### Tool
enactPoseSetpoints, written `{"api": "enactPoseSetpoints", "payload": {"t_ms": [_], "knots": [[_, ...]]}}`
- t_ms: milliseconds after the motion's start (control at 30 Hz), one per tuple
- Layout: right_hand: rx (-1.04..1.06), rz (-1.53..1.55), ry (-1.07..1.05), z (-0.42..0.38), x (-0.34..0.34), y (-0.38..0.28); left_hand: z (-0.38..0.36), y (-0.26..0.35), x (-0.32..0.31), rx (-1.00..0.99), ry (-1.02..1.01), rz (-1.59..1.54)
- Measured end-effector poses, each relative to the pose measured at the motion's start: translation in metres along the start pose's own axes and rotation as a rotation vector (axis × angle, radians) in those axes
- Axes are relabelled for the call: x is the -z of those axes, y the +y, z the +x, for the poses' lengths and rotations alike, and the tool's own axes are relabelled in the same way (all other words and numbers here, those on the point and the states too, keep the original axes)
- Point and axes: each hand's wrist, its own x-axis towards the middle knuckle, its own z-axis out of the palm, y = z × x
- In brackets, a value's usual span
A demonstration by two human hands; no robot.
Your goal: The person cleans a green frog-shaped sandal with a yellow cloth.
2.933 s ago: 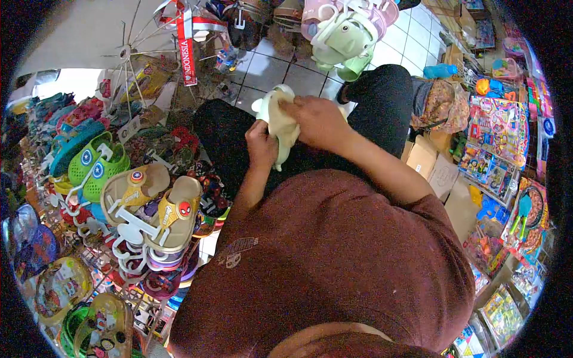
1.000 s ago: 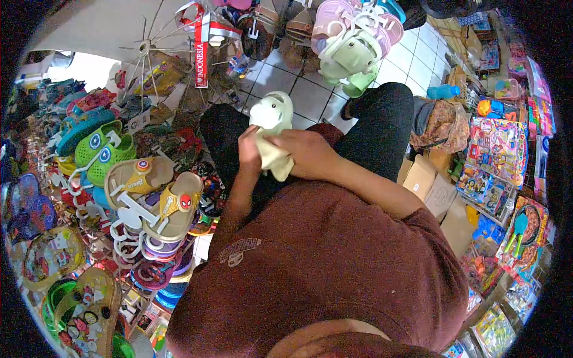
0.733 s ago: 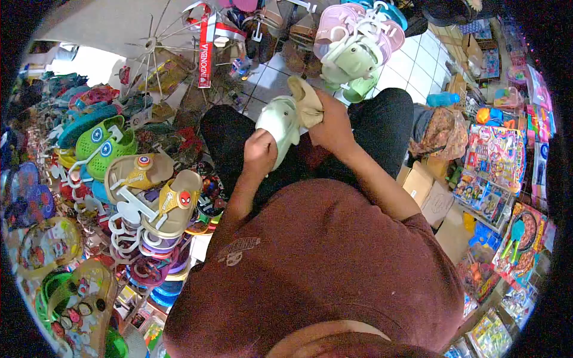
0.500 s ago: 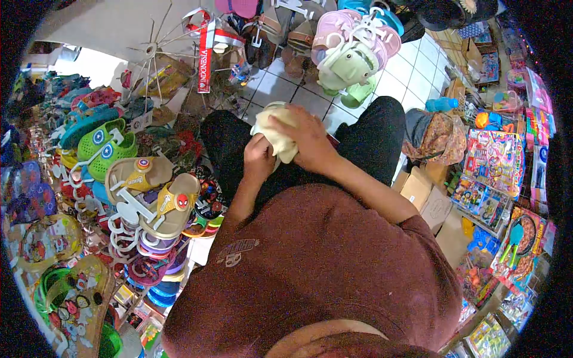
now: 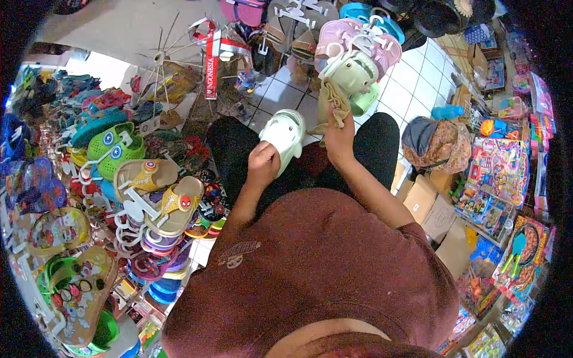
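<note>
A pale mint shark-shaped slipper [image 5: 285,132] is held above my lap, with my left hand [image 5: 264,162] closed round its lower end. Its eye and fin show, and the toe points away from me. To its right, my right hand [image 5: 340,138] grips a crumpled yellowish cloth [image 5: 332,107], apart from the slipper. Just beyond the cloth sit green shark slippers [image 5: 353,74] on a white hanger, and the cloth overlaps their lower edge in view.
Sandals on hangers, among them tan sandals [image 5: 174,206] and green clogs [image 5: 110,149], crowd the left. White floor tiles [image 5: 418,74] lie ahead. On the right are bucket hats [image 5: 439,146], cardboard boxes [image 5: 431,203] and packaged toys [image 5: 498,170].
My right hand has lifted the cloth off the slipper and moved it up and right. The slipper, mostly covered before, now shows plainly in my left hand.
</note>
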Motion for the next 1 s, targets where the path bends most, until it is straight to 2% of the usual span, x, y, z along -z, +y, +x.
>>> {"api": "enactPoseSetpoints", "payload": {"t_ms": [33, 133, 233, 267, 367, 400, 533, 600, 733, 833, 900, 967, 1000], "knots": [[0.015, -0.021, 0.038, 0.003, 0.001, 0.004, 0.000, 0.002, -0.002, -0.007, -0.022, -0.012], [-0.324, 0.201, -0.344, 0.002, 0.004, 0.009, 0.002, 0.012, -0.008, -0.040, -0.091, -0.067], [-0.443, 0.393, -0.403, -0.004, 0.008, -0.006, 0.001, 0.015, -0.016, -0.052, -0.094, -0.063], [-0.287, 0.179, -0.590, 0.003, 0.015, -0.011, 0.001, 0.016, -0.018, -0.063, -0.101, -0.056], [-0.298, 0.106, -0.584, 0.005, 0.016, 0.000, 0.005, 0.021, -0.019, -0.078, -0.136, -0.029], [-0.183, 0.061, -0.593, 0.008, 0.015, 0.002, 0.004, 0.021, -0.020, -0.070, -0.158, -0.016], [-0.245, 0.132, -0.505, 0.011, 0.018, 0.003, 0.011, 0.029, -0.023, -0.082, -0.156, -0.005], [-0.272, 0.203, -0.393, 0.011, 0.017, -0.001, 0.014, 0.029, -0.026, -0.089, -0.115, 0.014], [-0.305, 0.173, -0.388, 0.014, 0.021, -0.004, 0.013, 0.036, -0.028, -0.053, -0.041, 0.055], [-0.328, 0.231, -0.384, 0.019, 0.021, -0.002, 0.019, 0.028, -0.028, -0.113, 0.111, 0.090], [-0.397, 0.326, -0.361, 0.018, 0.022, -0.005, 0.021, 0.030, -0.022, 0.003, 0.085, 0.019], [-0.369, 0.320, -0.392, 0.019, 0.025, -0.009, 0.024, 0.039, -0.019, 0.117, 0.113, -0.063], [-0.354, 0.317, -0.409, 0.019, 0.026, -0.010, 0.025, 0.040, -0.015, 0.038, 0.184, -0.115]]}}
